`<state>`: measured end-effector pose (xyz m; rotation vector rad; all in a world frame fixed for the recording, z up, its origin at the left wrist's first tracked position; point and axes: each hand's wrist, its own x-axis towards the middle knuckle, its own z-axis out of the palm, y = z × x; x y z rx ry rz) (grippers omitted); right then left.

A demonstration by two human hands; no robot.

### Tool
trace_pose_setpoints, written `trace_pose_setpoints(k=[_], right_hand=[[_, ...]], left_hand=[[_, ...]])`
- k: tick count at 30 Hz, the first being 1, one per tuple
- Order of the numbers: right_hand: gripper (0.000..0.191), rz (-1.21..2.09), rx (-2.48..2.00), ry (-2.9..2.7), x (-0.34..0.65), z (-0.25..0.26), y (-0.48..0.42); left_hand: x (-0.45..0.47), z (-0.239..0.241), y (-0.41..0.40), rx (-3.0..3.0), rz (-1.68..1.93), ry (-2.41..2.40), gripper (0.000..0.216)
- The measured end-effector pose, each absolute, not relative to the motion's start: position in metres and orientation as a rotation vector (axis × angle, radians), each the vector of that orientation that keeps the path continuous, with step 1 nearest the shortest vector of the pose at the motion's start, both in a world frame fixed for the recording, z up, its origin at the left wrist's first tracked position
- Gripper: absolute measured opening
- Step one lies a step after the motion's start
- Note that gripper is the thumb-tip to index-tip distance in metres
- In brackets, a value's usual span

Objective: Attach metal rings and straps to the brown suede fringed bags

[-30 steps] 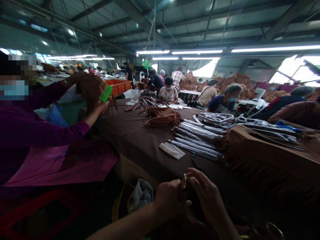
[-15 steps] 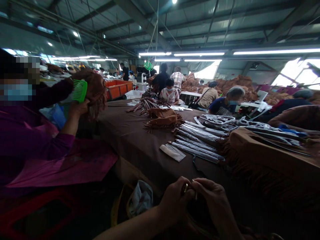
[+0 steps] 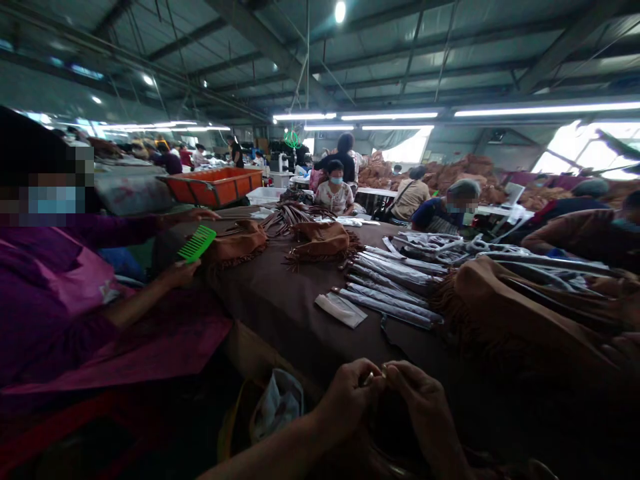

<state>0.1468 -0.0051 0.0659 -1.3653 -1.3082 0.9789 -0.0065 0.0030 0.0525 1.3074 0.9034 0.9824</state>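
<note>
Low in the middle of the view, my left hand [image 3: 347, 397] is closed, its thumb and fingers pinching a small gold-coloured metal piece [image 3: 369, 379]. Fingertip to fingertip with it, my right hand [image 3: 420, 397] pinches at a small shiny bit [image 3: 384, 369]; I cannot tell whether both belong to one fitting. Beneath the hands, something dark with a faint shiny edge lies in shadow. Beyond them, a flat pale packet [image 3: 341, 310] and several long white-wrapped strips [image 3: 390, 303] rest on the brown-covered table [image 3: 280, 320].
Brown fringed bags [image 3: 320, 241] lie on the table, with a larger fringed piece [image 3: 495, 300] at right. On the left, a co-worker in purple holds a green comb [image 3: 197, 244] beside another fringed bag [image 3: 235, 243]. A bag of white material [image 3: 277, 403] sits below the table edge.
The co-worker on the left has lowered the fringed bag onto the table and brought the comb down. My hands stay pinched together, nearly in place. The view has shifted slightly.
</note>
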Motion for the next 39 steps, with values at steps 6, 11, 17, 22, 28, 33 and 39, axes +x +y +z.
trace_pose_setpoints(k=[6, 11, 17, 22, 28, 33, 39], right_hand=[[0.026, 0.613, -1.407, -1.634, 0.152, 0.071, -0.005], [0.026, 0.762, -1.461, -1.687, 0.151, 0.070, -0.008], [0.023, 0.712, -1.415, -1.583, 0.138, 0.053, -0.013], [0.031, 0.923, -1.386, -1.440, 0.144, 0.047, -0.008], [0.041, 1.210, -1.356, -1.391, 0.162, 0.049, -0.006], [0.038, 1.299, -1.253, -1.296, 0.164, 0.048, -0.010], [0.043, 1.295, -1.135, -1.240, 0.167, 0.047, -0.013]], left_hand=[[-0.007, 0.038, 0.013, 1.263, 0.948, 0.871, 0.043], [-0.013, 0.033, 0.022, 1.169, 0.798, 0.742, 0.049], [-0.022, 0.035, 0.026, 1.237, 0.637, 0.543, 0.047], [-0.015, 0.037, 0.026, 1.270, 0.729, 0.659, 0.047], [-0.009, 0.035, 0.020, 1.305, 0.764, 0.910, 0.043], [-0.004, 0.035, 0.025, 1.203, 0.743, 0.812, 0.050], [0.001, 0.035, 0.038, 1.183, 0.684, 0.693, 0.050]])
